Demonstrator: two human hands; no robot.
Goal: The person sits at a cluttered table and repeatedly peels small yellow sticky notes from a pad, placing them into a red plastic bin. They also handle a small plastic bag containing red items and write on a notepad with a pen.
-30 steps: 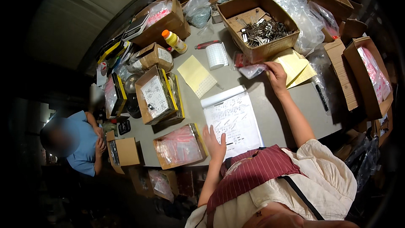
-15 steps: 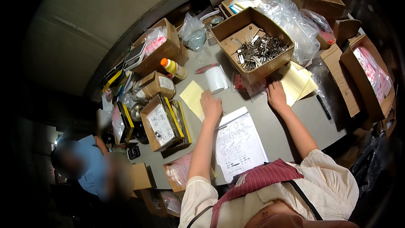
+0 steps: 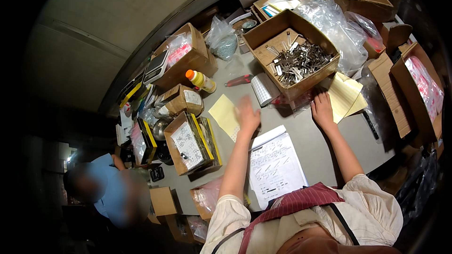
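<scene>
My left hand (image 3: 248, 116) hovers over or rests on the grey table, its fingers blurred and its thumb held apart. Nothing shows in it. Beside it lie a yellow sheet (image 3: 223, 113) and a white roll of labels (image 3: 262, 89), which leans close to the cardboard box (image 3: 302, 89) of small metal pieces (image 3: 301, 61). My right hand (image 3: 322, 113) lies flat with fingers stretched, between that box and some folded yellow papers (image 3: 347, 96). A clear plastic bag (image 3: 301, 105) reaches near its fingertips. Between my forearms sits a pad of handwritten white paper (image 3: 273, 167).
A red utility knife (image 3: 238, 81) and a yellow bottle with an orange cap (image 3: 201, 81) stand farther back. Open boxes (image 3: 188, 148) line the left; a black marker (image 3: 371, 124) and a tall carton (image 3: 414, 94) are at right. Another person in blue (image 3: 110, 183) is at far left.
The roll of labels has moved right, up against the box of metal pieces, and is tilted. My left hand is now in motion near it. The whole view has shifted slightly; my right hand stays put.
</scene>
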